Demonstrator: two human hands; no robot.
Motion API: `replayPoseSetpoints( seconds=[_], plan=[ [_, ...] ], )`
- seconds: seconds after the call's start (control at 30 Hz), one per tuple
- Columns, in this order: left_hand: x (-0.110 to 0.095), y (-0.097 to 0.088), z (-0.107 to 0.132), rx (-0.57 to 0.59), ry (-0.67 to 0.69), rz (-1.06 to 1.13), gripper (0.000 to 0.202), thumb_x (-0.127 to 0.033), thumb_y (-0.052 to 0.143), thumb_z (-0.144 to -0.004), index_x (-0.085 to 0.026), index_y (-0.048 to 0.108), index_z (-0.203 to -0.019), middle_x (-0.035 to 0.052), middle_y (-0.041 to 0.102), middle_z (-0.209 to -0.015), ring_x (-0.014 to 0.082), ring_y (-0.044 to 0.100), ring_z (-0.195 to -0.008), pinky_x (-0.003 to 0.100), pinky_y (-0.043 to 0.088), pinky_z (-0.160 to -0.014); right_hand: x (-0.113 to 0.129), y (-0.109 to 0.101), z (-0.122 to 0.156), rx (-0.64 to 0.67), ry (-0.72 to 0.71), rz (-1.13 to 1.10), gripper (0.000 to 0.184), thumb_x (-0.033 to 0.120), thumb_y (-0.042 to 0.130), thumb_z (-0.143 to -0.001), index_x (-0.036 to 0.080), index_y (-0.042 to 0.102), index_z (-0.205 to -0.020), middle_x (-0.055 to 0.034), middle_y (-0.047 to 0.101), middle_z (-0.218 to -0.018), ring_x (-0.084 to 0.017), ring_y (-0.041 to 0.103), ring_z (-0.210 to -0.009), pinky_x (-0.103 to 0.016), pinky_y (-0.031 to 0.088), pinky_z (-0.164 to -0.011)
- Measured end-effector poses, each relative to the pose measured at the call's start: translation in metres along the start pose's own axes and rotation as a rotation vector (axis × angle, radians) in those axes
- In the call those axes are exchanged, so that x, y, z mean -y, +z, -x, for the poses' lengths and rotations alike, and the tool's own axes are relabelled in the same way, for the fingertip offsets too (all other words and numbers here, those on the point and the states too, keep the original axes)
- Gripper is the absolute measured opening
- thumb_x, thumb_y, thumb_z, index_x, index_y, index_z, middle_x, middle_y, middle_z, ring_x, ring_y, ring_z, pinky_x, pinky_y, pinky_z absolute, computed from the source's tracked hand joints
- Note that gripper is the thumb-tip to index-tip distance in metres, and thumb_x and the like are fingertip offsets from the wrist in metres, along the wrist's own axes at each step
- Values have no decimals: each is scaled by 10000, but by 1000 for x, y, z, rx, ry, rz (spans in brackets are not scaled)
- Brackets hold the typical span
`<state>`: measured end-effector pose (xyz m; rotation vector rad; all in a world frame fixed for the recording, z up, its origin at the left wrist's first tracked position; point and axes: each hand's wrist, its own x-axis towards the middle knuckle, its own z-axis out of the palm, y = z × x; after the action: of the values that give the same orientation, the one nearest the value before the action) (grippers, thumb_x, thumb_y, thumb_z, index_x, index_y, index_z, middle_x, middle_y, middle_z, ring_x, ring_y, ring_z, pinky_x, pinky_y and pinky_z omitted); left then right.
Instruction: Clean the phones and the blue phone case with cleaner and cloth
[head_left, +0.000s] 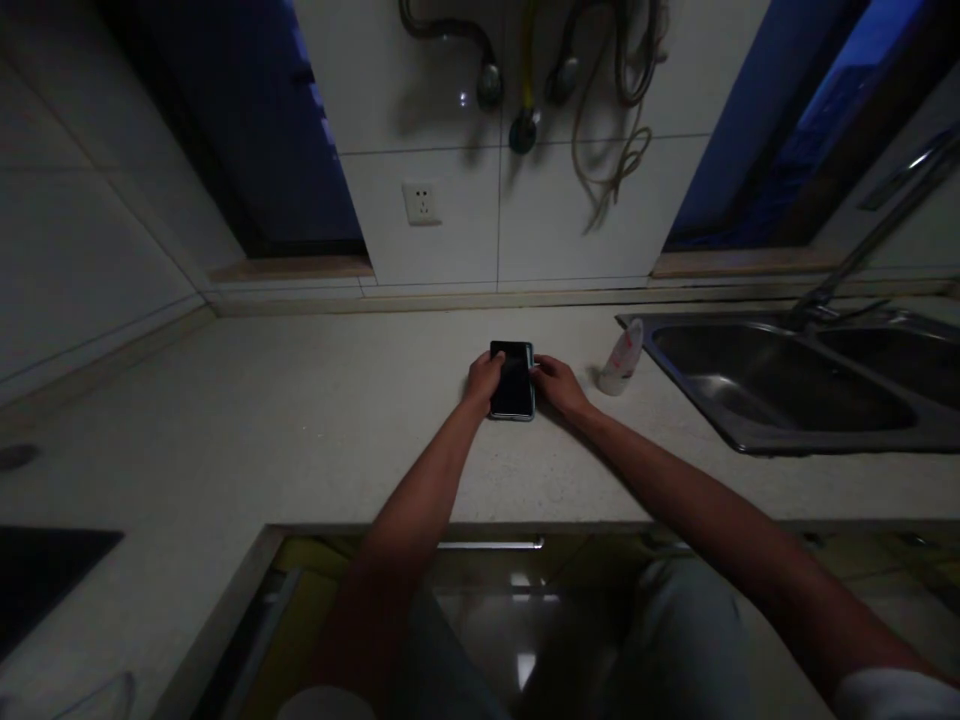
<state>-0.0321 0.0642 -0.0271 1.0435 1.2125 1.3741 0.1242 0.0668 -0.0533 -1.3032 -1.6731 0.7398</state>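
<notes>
A black phone (514,385) lies flat on the pale countertop (300,420), its dark screen up. My left hand (484,378) rests on the phone's left edge with the fingers curled over the screen. My right hand (556,385) touches the phone's right edge, fingers pinched against its side. Both forearms stretch forward from the counter's front edge.
A small clear bottle (621,358) with red print lies just right of my right hand. A steel double sink (795,375) with a tap (870,250) sits at the right. A wall socket (421,203) and hanging hoses (525,90) are behind. A dark hob (37,570) is at the left.
</notes>
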Motion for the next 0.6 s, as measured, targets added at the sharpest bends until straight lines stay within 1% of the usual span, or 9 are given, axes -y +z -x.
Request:
replayPoseSetpoints(
  seconds=[0.1, 0.17, 0.23, 0.3, 0.37, 0.47, 0.53, 0.6],
  plan=[
    [1, -1, 3, -2, 61, 31, 152, -299, 652, -828, -158, 688, -874, 26, 670, -783, 145, 579, -693, 233, 433, -652, 3, 1, 1, 10, -33, -153, 421, 329, 510, -861, 141, 652, -1209, -86, 725, -998, -199, 649, -937, -341, 506, -870],
    [2, 0, 2, -13, 58, 59, 162, -302, 697, -798, -163, 690, -881, 20, 674, -785, 144, 587, -692, 235, 438, -661, 5, 1, 1, 17, -38, -219, 422, 328, 516, -857, 141, 656, -1209, -90, 721, -1026, -200, 649, -955, -350, 500, -894],
    [1, 0, 2, -42, 1, 86, 171, -288, 729, -772, -158, 672, -867, 14, 668, -752, 141, 590, -670, 241, 444, -657, 6, 1, 2, 27, -25, -257, 447, 345, 531, -852, 137, 645, -1231, -93, 714, -1049, -200, 650, -949, -355, 503, -893],
    [0, -1, 1, -65, -86, 120, 180, -271, 752, -750, -142, 636, -798, 10, 642, -686, 136, 579, -619, 253, 448, -640, 8, 0, 3, 58, -8, -268, 490, 374, 576, -833, 136, 633, -1257, -92, 708, -1051, -202, 651, -922, -360, 515, -871],
    [-1, -2, 2, -38, -159, 186, 226, -263, 782, -721, -132, 598, -723, 16, 625, -645, 134, 573, -580, 272, 462, -640, 11, -2, 5, 94, -15, -275, 537, 394, 639, -799, 146, 629, -1275, -92, 701, -1071, -205, 647, -923, -363, 521, -863],
    [-5, -4, 5, 41, -202, 294, 248, -229, 816, -678, -110, 602, -716, 49, 653, -672, 144, 603, -601, 292, 493, -674, 17, -6, 8, 150, -22, -305, 612, 397, 719, -746, 166, 621, -1304, -89, 686, -1106, -203, 642, -932, -350, 527, -854],
    [-8, -4, 9, 54, -213, 325, 246, -199, 825, -658, -100, 616, -740, 57, 664, -682, 146, 616, -616, 287, 501, -676, 21, -8, 10, 164, 26, -309, 681, 389, 761, -712, 176, 601, -1338, -81, 684, -1078, -192, 641, -885, -333, 534, -808],
    [-11, -4, 12, 42, -214, 320, 268, -190, 839, -632, -103, 616, -751, 46, 658, -668, 141, 609, -600, 275, 495, -645, 24, -9, 11, 159, 70, -311, 745, 373, 796, -677, 174, 582, -1362, -67, 680, -1003, -177, 630, -817, -311, 529, -748]
  ],
)
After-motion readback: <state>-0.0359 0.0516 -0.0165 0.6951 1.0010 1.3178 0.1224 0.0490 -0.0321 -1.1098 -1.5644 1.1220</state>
